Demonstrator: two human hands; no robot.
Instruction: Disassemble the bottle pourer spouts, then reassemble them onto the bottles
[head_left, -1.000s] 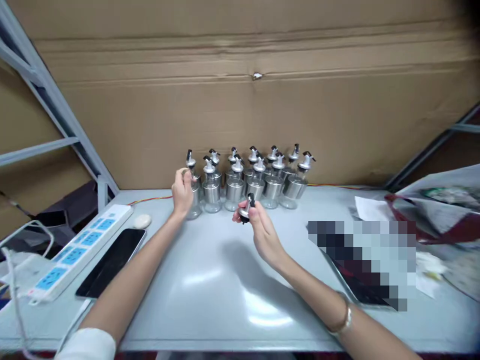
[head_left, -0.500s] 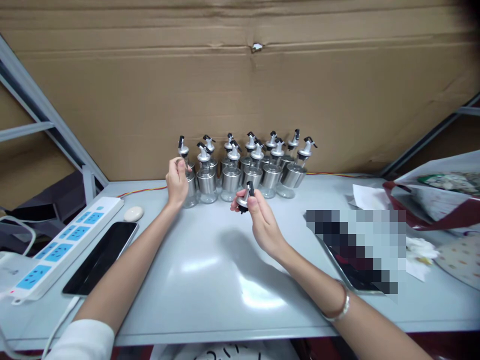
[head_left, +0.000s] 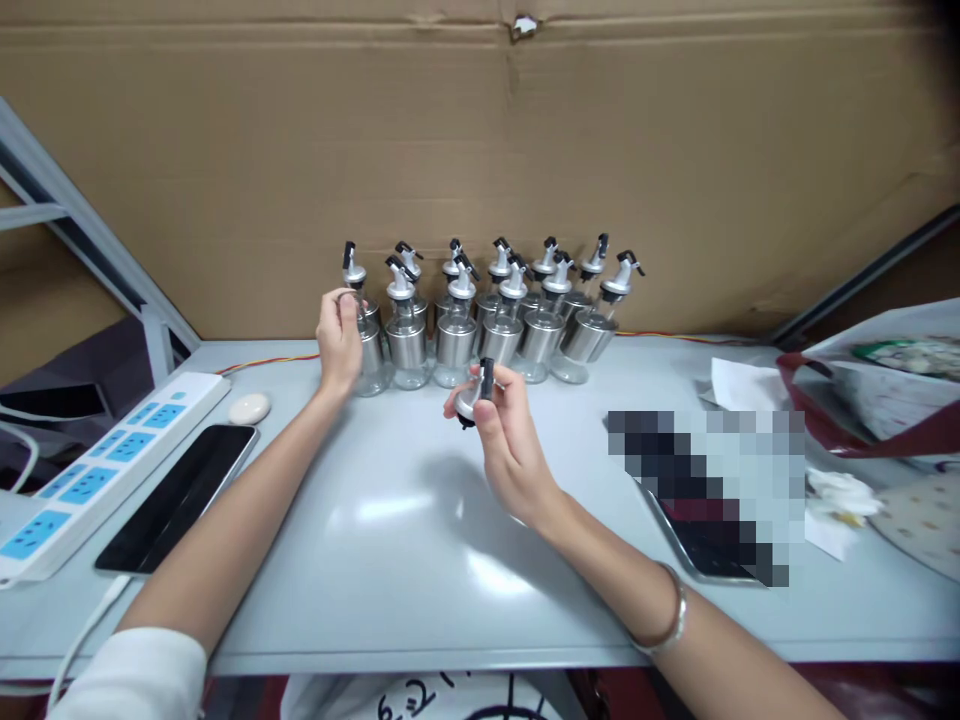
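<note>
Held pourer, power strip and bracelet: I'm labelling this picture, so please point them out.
Pourer (head_left: 466,405): head view, on its silver base.
Power strip (head_left: 88,485): head view, on a blue socket.
Bracelet (head_left: 681,612): head view, on its outer side.

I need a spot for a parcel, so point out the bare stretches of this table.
The widest bare patch is the middle of the table, between the left forearm and right forearm, in front of the bottles. It's crowded at left around the power strip and phone.

The bottles (head_left: 409,345) are clear glass with brushed-metal sleeves; the tabletop (head_left: 390,580) looks smooth and glossy.
</note>
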